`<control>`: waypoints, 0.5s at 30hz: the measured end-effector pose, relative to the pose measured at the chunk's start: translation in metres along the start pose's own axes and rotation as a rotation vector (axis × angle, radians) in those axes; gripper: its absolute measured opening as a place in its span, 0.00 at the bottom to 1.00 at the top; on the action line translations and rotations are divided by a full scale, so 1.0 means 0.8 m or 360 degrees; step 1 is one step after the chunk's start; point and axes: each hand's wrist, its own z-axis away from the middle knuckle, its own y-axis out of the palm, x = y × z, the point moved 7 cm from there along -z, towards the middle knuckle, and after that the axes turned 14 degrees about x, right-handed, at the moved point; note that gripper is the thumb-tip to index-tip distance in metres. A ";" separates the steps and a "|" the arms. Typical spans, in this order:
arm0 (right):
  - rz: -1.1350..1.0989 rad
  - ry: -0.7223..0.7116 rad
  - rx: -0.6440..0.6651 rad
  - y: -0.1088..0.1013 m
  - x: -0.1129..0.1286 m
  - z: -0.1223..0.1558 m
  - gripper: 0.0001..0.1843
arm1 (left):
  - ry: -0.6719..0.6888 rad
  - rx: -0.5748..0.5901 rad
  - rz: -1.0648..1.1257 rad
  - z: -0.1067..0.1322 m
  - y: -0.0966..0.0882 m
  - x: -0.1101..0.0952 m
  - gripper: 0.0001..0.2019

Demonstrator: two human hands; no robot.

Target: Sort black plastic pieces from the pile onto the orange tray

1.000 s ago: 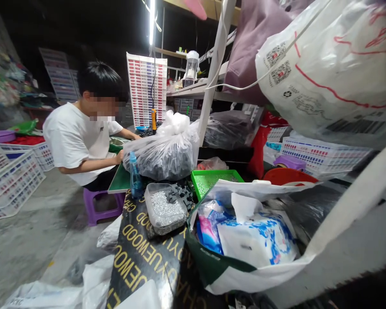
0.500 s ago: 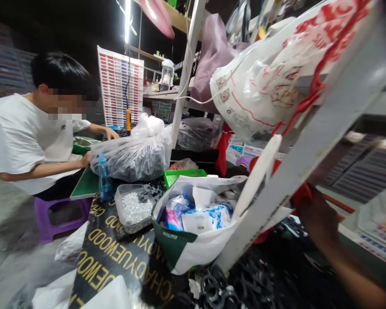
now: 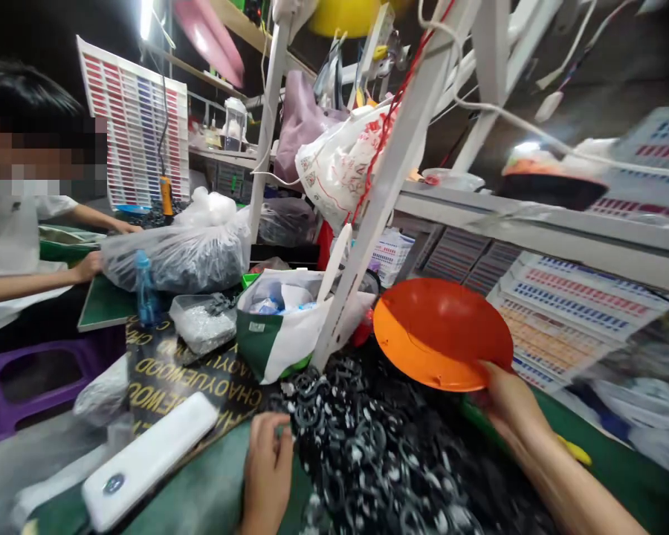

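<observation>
My right hand (image 3: 505,405) grips the near right rim of a shallow orange plastic dish (image 3: 443,338). The dish is tilted over the far side of a wide pile of small black plastic parts (image 3: 368,446), many ring-shaped, and no contents show in it. At the pile's left edge is my left hand (image 3: 267,464), its fingers loosely bent and nothing visible in them. Beneath that hand lies a green mat (image 3: 201,483). A white oblong device (image 3: 150,461) with a round button rests to its left.
A slanted white post (image 3: 379,215) rises behind the pile, beside a green-and-white fabric bin (image 3: 282,334). Farther left are a clear tub of small silvery pieces (image 3: 204,327), a blue bottle (image 3: 145,290) and a filled plastic bag (image 3: 181,256). Another person (image 3: 11,215) sits at the left.
The view has swung right and down. My right hand, blurred behind the post before, now shows with the orange dish over the pile. My left hand has come into view.
</observation>
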 end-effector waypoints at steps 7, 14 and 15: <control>-0.0589 0.0575 0.0514 0.025 -0.061 0.247 0.18 | -0.0273 -0.0040 0.0393 0.066 -0.032 -0.053 0.20; -0.0738 0.0770 0.0900 0.125 -0.119 0.473 0.30 | -0.0761 0.0176 0.0628 0.219 -0.141 -0.081 0.26; -0.0750 0.0780 0.0923 0.132 -0.123 0.497 0.31 | -0.0874 0.0129 0.0654 0.235 -0.161 -0.071 0.26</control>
